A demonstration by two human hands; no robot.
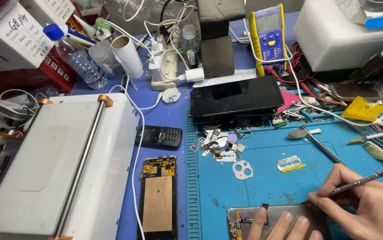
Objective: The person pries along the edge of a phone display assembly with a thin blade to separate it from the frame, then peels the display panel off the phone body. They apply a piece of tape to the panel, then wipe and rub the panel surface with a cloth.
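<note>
The grey rectangular phone screen assembly with flex connectors (262, 220) lies flat on the blue silicone work mat (262, 178), at the bottom edge of the view, directly under both hands. Its long axis appears to run left to right, though the lower part is cut off by the frame.

The left hand (284, 226) rests on the assembly, fingers extended flat and pressing it down; it grips nothing. The right hand (369, 206) is closed in a pen grip around the thin metal pry tool (355, 183). The tool shaft slopes down to the left, its tip meeting the assembly's upper right edge, just beside the left fingertips. The left hand is the nearer one to the assembly's centre.

A razor blade (290, 163) and a metal camera-lens bracket (242, 170) lie on the mat above the assembly, apart from it. A long screwdriver (320, 144) lies diagonally further up. An opened gold-backed phone (158, 198) sits left of the mat, well clear of the hands.
</note>
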